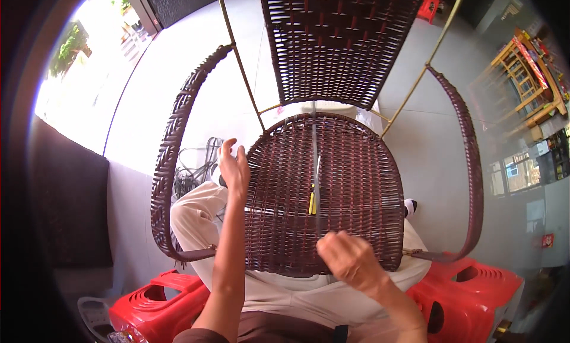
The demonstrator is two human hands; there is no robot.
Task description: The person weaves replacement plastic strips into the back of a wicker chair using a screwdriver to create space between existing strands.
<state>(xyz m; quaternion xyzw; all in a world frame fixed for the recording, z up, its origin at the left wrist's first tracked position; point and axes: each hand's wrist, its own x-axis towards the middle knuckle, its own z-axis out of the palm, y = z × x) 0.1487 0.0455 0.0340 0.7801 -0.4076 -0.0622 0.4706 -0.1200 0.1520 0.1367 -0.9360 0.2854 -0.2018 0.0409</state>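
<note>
Left hand (234,168) is hanging open, empty; right hand (349,258) is hovering curled, hold unclear; dark-brown woven chair (353,182) is looking stiff, light, grippable by its curved seat rim (398,179).

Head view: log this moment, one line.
left hand: open, beside woven seat | right hand: curled near grey strip, grip unclear | yellow-handled tool: on seat

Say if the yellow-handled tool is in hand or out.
Out: the tool is on the woven seat, apart from the left hand and the right hand.
</note>
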